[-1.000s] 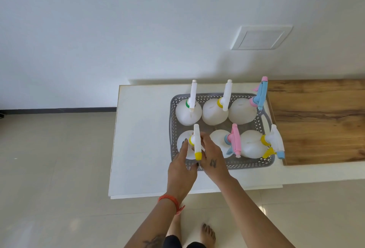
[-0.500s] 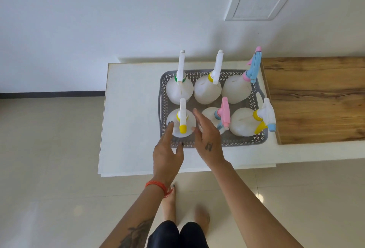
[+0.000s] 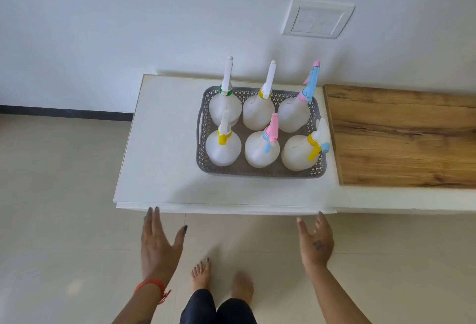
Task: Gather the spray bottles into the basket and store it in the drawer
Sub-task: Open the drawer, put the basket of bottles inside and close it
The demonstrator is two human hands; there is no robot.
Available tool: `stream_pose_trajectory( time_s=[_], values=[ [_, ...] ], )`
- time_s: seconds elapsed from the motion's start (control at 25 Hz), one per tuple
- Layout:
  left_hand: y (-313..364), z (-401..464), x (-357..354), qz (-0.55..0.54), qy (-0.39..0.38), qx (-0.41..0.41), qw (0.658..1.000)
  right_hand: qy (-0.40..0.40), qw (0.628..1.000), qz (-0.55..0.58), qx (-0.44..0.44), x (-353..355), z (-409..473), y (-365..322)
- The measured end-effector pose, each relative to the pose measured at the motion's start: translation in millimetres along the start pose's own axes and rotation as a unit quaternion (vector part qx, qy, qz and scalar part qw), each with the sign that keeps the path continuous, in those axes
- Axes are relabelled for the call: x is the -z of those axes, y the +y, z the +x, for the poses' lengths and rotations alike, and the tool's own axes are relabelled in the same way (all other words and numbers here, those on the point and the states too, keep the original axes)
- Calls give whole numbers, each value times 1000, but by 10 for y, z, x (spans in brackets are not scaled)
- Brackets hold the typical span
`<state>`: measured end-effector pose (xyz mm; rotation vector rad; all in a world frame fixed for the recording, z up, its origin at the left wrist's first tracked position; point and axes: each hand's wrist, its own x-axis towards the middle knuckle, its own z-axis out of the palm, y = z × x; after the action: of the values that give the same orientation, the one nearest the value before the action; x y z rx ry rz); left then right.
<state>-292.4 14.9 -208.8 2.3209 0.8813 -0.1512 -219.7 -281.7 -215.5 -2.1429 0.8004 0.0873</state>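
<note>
1. All 6 spray bottles [image 3: 223, 144] stand upright in the grey basket [image 3: 203, 166] on the white desk [image 3: 164, 143]: gathering looks done.
2. Left hand [image 3: 157, 243] and right hand [image 3: 315, 242], fingers spread and holding nothing, reach at the desk's front edge.
3. Left to do: open the drawer, stow the basket.
</note>
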Motion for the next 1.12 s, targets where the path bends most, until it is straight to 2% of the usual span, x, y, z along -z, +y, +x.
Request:
stream_pose_trajectory(
  time_s=[0.08,0.2,0.36,0.52,0.84,1.12],
  values=[
    [-123,75,-7,-18,13,45,999,36,997,-8,-70,24,197,87],
    [-275,262,-18,-50,22,94,994,73,991,-2,-112,-5,502,197],
    [-408,478,-88,-100,40,117,987,67,992,-4,-102,-176,752,314],
    [-558,637,-122,-134,66,135,980,93,992,-17,-79,-279,816,394],
    [-629,858,-153,-187,119,129,967,95,992,12,-76,-274,840,453],
    [-668,859,-217,-161,146,121,968,101,992,21,-76,-232,813,526]
  ],
)
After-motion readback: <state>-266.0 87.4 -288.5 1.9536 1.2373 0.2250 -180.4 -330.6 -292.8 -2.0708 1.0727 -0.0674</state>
